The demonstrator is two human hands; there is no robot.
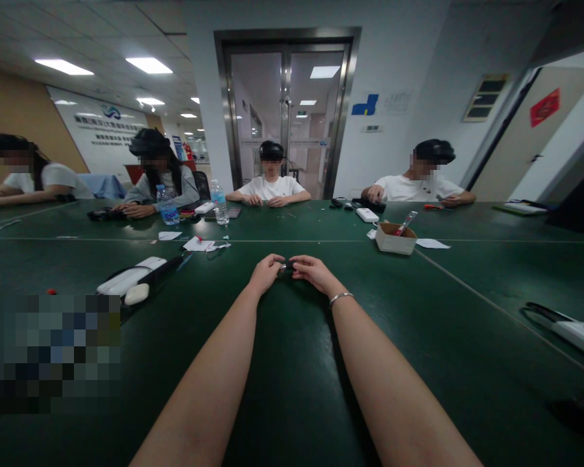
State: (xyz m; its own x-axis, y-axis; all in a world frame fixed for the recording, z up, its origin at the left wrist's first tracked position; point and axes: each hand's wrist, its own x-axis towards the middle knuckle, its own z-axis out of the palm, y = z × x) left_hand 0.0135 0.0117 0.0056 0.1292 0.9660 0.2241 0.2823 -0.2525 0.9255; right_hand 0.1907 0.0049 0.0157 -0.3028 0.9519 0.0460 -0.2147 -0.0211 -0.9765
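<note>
Both of my arms reach forward over the green table (292, 363), and the hands meet near its middle. Between the fingertips is a small black object with a silvery end (287, 265), too small to name. My left hand (264, 275) is closed, thumb and fingers pinching the silvery end. From the other side, my right hand (315, 274) pinches the black part; a silver bracelet (341, 298) circles that wrist. Fingers cover much of the object.
To the left lie a white power bank (136, 275) with black cable and paper scraps (198, 244). Water bottles (219, 202) stand farther back. A small open box (396, 239) is right of centre. Several people wearing headsets sit across the table. Another white device (581, 337) lies far right.
</note>
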